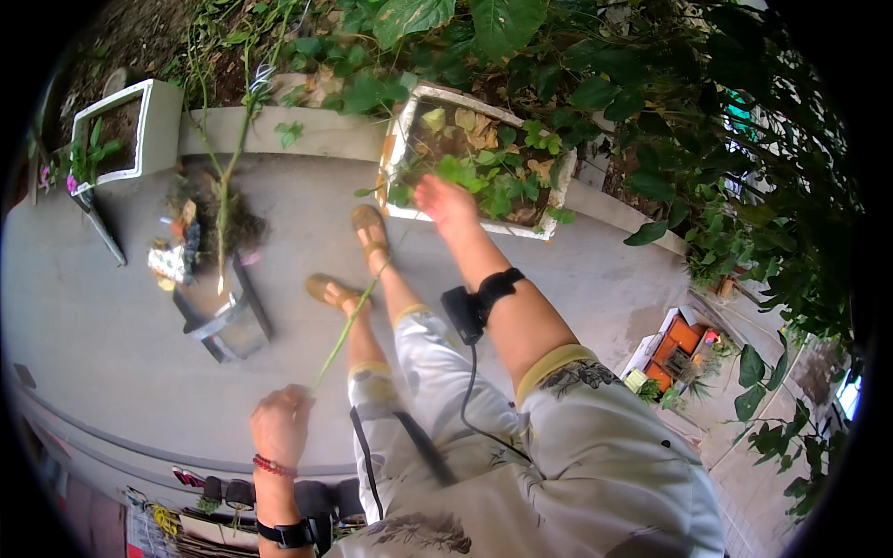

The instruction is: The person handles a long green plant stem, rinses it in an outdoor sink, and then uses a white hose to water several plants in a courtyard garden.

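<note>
At the lower left, my left hand (282, 428) is closed around one end of a long, thin green stem (344, 337). The stem slants up and to the right, past my feet, toward my right hand (446, 203). That hand is held over the near left part of a white foam planter box (400, 139), beside its leafy green plants (479, 177). Its fingers are smeared by motion, so whether they grip the stem's far end cannot be made out.
A tall bare stalk (223, 200) rises by a grey plastic container (233, 325) on the left. Behind it stands another white planter (163, 126) with pink flowers. A low ledge (326, 135) borders the garden bed. Dense foliage (651, 93) hangs at right, near orange pots (672, 352).
</note>
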Available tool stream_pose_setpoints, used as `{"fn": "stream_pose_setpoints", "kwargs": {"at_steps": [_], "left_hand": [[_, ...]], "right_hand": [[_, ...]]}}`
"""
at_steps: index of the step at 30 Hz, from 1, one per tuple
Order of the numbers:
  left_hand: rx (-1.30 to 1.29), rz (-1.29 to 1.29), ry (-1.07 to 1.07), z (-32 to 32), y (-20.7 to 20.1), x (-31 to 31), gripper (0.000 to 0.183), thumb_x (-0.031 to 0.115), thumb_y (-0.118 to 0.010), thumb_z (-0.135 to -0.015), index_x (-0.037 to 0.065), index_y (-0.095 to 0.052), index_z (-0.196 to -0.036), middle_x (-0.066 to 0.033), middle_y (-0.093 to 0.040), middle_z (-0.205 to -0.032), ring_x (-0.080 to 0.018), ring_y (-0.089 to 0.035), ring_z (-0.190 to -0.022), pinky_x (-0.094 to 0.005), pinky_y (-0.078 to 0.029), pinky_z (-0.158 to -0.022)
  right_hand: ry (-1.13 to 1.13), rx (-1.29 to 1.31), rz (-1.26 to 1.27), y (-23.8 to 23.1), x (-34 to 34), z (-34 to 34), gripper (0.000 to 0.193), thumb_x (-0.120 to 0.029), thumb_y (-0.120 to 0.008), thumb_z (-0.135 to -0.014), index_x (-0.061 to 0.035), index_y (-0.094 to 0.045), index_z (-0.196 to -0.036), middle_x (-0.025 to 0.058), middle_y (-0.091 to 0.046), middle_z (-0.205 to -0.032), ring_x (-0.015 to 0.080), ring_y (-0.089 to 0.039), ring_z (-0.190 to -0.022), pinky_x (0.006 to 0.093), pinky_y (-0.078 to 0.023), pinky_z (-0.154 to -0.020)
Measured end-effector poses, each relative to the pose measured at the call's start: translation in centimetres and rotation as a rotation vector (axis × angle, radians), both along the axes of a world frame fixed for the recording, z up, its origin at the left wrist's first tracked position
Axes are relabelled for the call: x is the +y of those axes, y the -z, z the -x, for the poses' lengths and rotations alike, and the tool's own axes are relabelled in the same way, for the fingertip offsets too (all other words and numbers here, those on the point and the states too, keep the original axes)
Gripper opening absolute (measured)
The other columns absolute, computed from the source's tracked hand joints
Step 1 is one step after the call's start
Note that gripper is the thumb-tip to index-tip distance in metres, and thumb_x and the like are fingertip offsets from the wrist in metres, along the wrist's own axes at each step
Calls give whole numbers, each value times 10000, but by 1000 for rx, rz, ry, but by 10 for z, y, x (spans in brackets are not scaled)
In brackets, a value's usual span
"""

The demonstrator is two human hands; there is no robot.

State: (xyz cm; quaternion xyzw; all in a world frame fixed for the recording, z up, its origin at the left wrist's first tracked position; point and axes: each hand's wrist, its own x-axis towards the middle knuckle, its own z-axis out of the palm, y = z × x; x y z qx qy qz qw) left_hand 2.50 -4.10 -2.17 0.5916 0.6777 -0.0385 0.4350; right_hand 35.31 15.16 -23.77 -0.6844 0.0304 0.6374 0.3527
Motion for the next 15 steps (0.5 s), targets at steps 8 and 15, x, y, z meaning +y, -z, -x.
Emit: {"fn": "stream_pose_setpoints", "kwargs": {"at_steps": [8,15], "left_hand": [[-26,26,-47,8,4,-1,93,114,-671,-737,93,-636,-820,-118,-628,-731,-331,-595,-700,-421,-471,-647],[-77,-55,-254,18,-10,35,82,22,-663,-759,31,-635,-835,-135,-653,-764,-298,-635,-710,-342,-485,-683]], "right_hand": [[-54,-28,-48,-15,-4,32,241,-181,-519,-944,11,-570,-1080,136,-652,-901,225,-651,-783,301,-535,-686],[-137,-157,-301,-86,42,97,263,-196,-392,-1004,-6,-572,-1021,95,-656,-745,133,-622,-574,233,-447,-509]]}}
